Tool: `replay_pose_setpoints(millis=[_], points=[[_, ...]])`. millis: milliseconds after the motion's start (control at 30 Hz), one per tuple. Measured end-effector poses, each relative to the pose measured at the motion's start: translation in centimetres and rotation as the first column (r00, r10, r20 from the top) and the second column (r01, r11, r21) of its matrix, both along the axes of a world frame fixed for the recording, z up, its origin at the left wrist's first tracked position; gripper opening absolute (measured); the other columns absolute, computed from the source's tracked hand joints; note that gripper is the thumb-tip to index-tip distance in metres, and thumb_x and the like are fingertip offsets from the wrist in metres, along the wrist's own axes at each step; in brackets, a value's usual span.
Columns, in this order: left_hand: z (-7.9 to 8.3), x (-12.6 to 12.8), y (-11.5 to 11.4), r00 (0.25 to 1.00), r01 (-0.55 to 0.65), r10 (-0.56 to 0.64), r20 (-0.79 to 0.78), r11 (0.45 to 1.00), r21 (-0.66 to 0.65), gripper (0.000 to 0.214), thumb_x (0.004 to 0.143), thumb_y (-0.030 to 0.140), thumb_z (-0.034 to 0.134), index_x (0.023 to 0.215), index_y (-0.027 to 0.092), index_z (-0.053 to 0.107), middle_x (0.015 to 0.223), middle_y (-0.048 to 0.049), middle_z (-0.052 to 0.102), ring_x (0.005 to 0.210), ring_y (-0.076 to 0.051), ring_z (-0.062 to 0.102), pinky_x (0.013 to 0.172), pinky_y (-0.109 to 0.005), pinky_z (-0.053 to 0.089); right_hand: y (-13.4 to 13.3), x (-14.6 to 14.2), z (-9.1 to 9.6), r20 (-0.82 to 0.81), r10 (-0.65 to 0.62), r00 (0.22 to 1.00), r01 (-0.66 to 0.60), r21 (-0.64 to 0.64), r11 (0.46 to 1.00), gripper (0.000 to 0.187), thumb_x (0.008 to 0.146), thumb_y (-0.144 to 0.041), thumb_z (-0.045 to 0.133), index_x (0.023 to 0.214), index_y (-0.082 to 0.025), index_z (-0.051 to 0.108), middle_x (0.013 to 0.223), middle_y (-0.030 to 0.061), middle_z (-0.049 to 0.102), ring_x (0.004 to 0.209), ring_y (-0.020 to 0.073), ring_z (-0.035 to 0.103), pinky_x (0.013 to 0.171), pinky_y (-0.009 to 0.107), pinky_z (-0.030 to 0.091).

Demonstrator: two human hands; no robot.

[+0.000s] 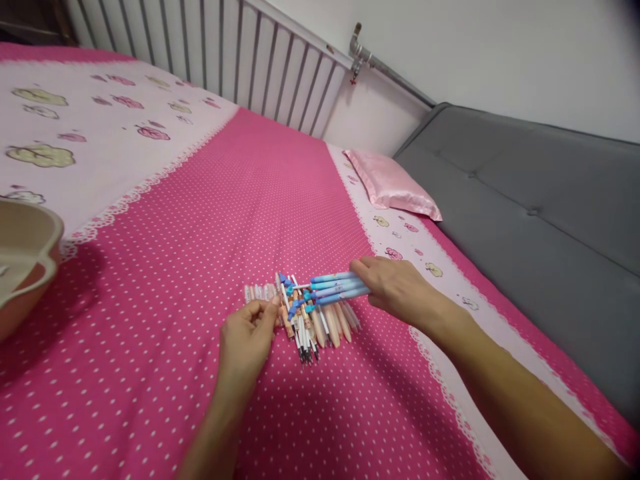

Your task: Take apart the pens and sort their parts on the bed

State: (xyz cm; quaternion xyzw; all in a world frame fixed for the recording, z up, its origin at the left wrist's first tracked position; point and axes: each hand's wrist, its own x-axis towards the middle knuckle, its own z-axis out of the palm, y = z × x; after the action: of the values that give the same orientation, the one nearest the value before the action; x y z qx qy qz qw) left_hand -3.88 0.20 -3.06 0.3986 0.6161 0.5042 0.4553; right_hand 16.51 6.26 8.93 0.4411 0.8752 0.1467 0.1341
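Note:
My right hand [387, 283] grips several blue and lavender pens [337, 288] side by side, their tips pointing left above a pile. My left hand [253, 333] is closed at the pile's left side, thumb and forefinger together; what lies between them is too small to make out. Under the pens lie white refills [306, 340] with dark tips, peach-coloured pen barrels [333, 327] and small blue pieces [296, 308]. Clear pen caps [259, 292] lie in a row just beyond my left fingers.
A beige and orange basin [30, 287] stands at the left edge on the pink dotted bedspread [200, 247]. A pink pillow [390, 180] leans near the grey headboard [520, 227]. Behind the bed are a white radiator [240, 60] and a pipe [395, 77].

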Motion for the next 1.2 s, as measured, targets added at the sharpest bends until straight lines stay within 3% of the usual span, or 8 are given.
replay_pose_setpoints(millis=[167,400,533,700,767,867,1000,1200], points=[[-0.1,0.3,0.0,0.998,0.047,-0.047,-0.03,0.999,-0.022,0.038,0.076,0.052,0.054,0.067,0.016,0.061,0.059,-0.0009,0.059,0.054,-0.013,0.049,0.053,-0.023,0.036,-0.7,1.4,2.1,-0.079,-0.045,0.996,0.043,-0.03,0.999,0.025,0.065,-0.002,0.049,0.083,-0.02,0.048,0.075,0.0011,0.055,0.063,0.0138,0.044,0.05,0.026,0.021],[0.2,0.9,0.0,0.985,0.147,-0.148,0.091,0.989,0.015,0.037,0.073,0.049,0.061,0.084,0.014,0.067,0.071,-0.0057,0.065,0.064,-0.017,0.057,0.062,-0.028,0.044,-1.8,5.0,1.6,-0.443,-0.296,0.846,0.108,-0.401,0.909,0.018,0.065,-0.011,0.051,0.08,-0.022,0.049,0.07,-0.0034,0.052,0.059,0.0119,0.044,0.052,0.022,0.031],[1.2,2.2,-0.4,0.902,0.272,-0.281,0.327,0.959,0.074,0.053,0.062,0.038,0.075,0.109,0.015,0.063,0.11,-0.0137,0.065,0.096,-0.023,0.061,0.082,-0.032,0.047,-4.0,4.1,-1.3,-0.615,-0.639,0.462,-0.017,-0.727,0.687,0.025,0.067,-0.015,0.054,0.092,-0.021,0.055,0.069,-0.0039,0.053,0.056,0.0109,0.044,0.05,0.022,0.035],[2.2,4.0,-1.0,0.775,0.305,-0.372,0.511,0.928,0.213,0.061,0.054,0.033,0.082,0.109,0.016,0.061,0.109,-0.0131,0.066,0.096,-0.025,0.063,0.083,-0.032,0.049,-6.5,-2.2,-7.0,-0.44,-0.889,-0.13,-0.42,-0.787,0.451,0.034,0.06,-0.023,0.069,0.092,-0.018,0.06,0.071,-0.0028,0.058,0.051,0.0059,0.044,0.043,0.018,0.033],[2.4,4.0,-1.1,0.818,0.203,-0.244,0.521,0.97,0.136,0.054,0.055,0.036,0.081,0.101,0.015,0.062,0.092,-0.0096,0.07,0.079,-0.021,0.066,0.071,-0.029,0.052,-7.2,-4.8,-8.7,-0.283,-0.946,-0.158,-0.571,-0.755,0.321,0.031,0.056,-0.025,0.072,0.084,-0.016,0.06,0.054,-0.007,0.05,0.039,0.0035,0.034,0.035,0.016,0.024],[2.4,3.5,-1.1,0.855,0.108,-0.062,0.514,0.992,-0.061,0.041,0.059,0.041,0.077,0.086,0.014,0.061,0.066,-0.0027,0.066,0.051,-0.013,0.059,0.045,-0.021,0.047,-7.9,-6.8,-9.9,-0.116,-0.979,-0.169,-0.69,-0.695,0.202,0.031,0.056,-0.024,0.077,0.082,-0.016,0.061,0.057,-0.0046,0.054,0.047,0.0055,0.045,0.036,0.014,0.026],[2.6,3.1,-1.2,0.833,0.124,-0.005,0.554,0.976,-0.178,0.034,0.062,0.038,0.074,0.081,0.013,0.059,0.05,0.0024,0.057,0.032,-0.009,0.045,0.027,-0.018,0.03,-8.3,-6.1,-10.6,-0.066,-0.979,-0.195,-0.759,-0.621,0.193,0.036,0.064,-0.036,0.078,0.089,-0.013,0.064,0.07,0.0016,0.062,0.06,0.0085,0.056,0.044,0.014,0.037],[3.1,4.4,-1.2,0.768,0.004,0.048,0.639,0.997,-0.08,0.034,0.06,0.03,0.077,0.084,0.012,0.059,0.065,-0.0014,0.065,0.051,-0.012,0.06,0.047,-0.021,0.049,-8.5,-5.7,-10.5,0.059,-0.913,-0.403,-0.785,-0.536,0.311,0.043,0.087,-0.053,0.047,0.108,-0.018,0.063,0.095,0.0068,0.068,0.083,0.0154,0.063,0.073,0.029,0.05]])
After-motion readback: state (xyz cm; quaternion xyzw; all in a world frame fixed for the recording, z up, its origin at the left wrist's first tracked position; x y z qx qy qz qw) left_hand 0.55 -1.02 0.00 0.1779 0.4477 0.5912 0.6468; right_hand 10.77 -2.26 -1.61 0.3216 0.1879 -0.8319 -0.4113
